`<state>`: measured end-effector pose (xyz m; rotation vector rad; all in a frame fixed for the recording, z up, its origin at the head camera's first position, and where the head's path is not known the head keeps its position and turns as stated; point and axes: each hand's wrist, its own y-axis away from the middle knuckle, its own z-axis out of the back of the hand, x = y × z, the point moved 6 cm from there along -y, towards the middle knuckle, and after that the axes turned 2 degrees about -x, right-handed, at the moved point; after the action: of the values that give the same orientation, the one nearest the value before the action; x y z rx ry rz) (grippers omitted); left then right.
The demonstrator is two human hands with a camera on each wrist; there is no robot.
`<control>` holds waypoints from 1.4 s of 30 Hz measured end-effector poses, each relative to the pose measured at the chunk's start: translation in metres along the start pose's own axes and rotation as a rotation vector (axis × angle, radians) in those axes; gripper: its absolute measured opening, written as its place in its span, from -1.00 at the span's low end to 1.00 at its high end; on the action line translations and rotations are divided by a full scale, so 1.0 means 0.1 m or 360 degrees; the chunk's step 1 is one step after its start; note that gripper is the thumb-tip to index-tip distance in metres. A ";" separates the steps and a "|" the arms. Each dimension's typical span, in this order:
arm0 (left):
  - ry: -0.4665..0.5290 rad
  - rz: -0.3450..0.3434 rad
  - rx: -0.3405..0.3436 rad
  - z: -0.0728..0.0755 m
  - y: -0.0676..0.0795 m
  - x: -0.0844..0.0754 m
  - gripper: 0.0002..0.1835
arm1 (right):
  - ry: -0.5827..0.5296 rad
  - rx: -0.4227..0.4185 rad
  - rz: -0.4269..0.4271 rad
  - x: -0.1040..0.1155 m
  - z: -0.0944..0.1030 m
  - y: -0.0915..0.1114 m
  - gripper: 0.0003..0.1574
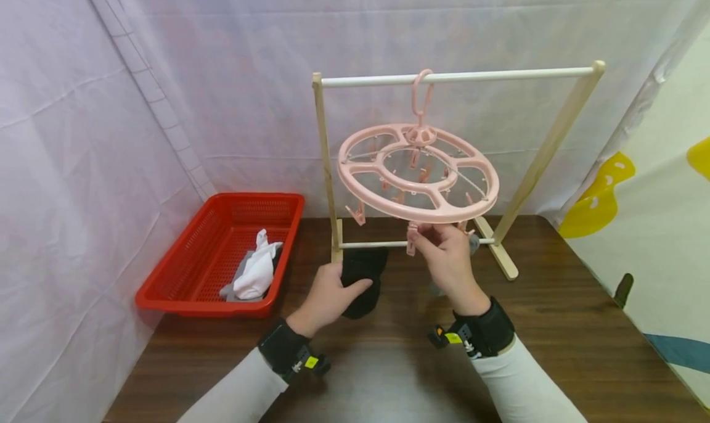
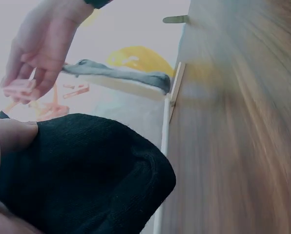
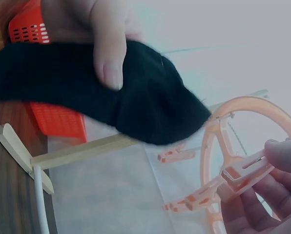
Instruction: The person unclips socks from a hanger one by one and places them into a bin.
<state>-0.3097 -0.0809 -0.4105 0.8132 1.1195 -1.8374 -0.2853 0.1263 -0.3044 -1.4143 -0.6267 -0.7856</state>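
Note:
A black sock (image 1: 363, 290) is held up by my left hand (image 1: 328, 295), thumb on the near side and fingers behind it. My right hand (image 1: 450, 259) pinches a pink clothespin (image 1: 412, 240) that hangs under the front rim of a round pink clip hanger (image 1: 399, 209). In the right wrist view the black sock (image 3: 150, 97) is apart from the pinched clothespin (image 3: 245, 171). Behind my right hand, a grey sock (image 2: 121, 75) hangs from the hanger, mostly hidden in the head view.
The hanger hooks over the white bar (image 1: 499, 75) of a wooden stand (image 1: 540, 164). To the left sits a red basket (image 1: 194, 307) with a white sock (image 1: 257, 274) and grey and dark pieces inside. Other pink clothespins (image 1: 357, 214) dangle around the ring.

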 end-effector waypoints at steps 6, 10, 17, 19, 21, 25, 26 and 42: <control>-0.0036 -0.0053 -0.0103 0.36 0.06 -0.05 -0.69 | 0.0041 -0.0001 0.0007 0.00 0.00 -0.01 -0.85; -0.0123 -0.0067 -0.0299 0.66 0.05 -0.14 -0.65 | 0.0083 -0.0007 0.0014 0.00 0.00 -0.02 -0.82; -0.0240 -0.0077 -0.0526 1.03 0.00 -0.16 -0.53 | 0.0123 -0.0038 -0.0044 -0.01 -0.02 0.00 -0.79; -0.0247 -0.0055 -0.0547 1.11 -0.02 -0.11 -0.51 | 0.0126 -0.0047 -0.0069 -0.03 -0.02 0.00 -0.77; -0.0257 -0.0013 -0.0578 1.19 -0.03 -0.06 -0.52 | 0.0126 -0.0053 -0.0089 -0.04 -0.03 0.01 -0.75; -0.0202 0.0117 -0.0632 1.39 -0.04 0.03 -0.55 | 0.0138 -0.0052 -0.0088 -0.05 -0.03 0.00 -0.75; -0.0199 0.0137 -0.0653 1.45 -0.04 0.05 -0.56 | 0.0138 -0.0050 -0.0087 -0.05 -0.02 0.00 -0.74; -0.0144 0.0723 -0.0318 1.93 0.00 0.53 -0.36 | 0.0297 -0.0013 -0.0070 0.03 -0.08 0.03 -0.66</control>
<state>-0.3548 -0.2735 -0.3778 0.7831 0.9499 -1.3496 -0.2817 0.1179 -0.3042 -1.3203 -0.5120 -0.9438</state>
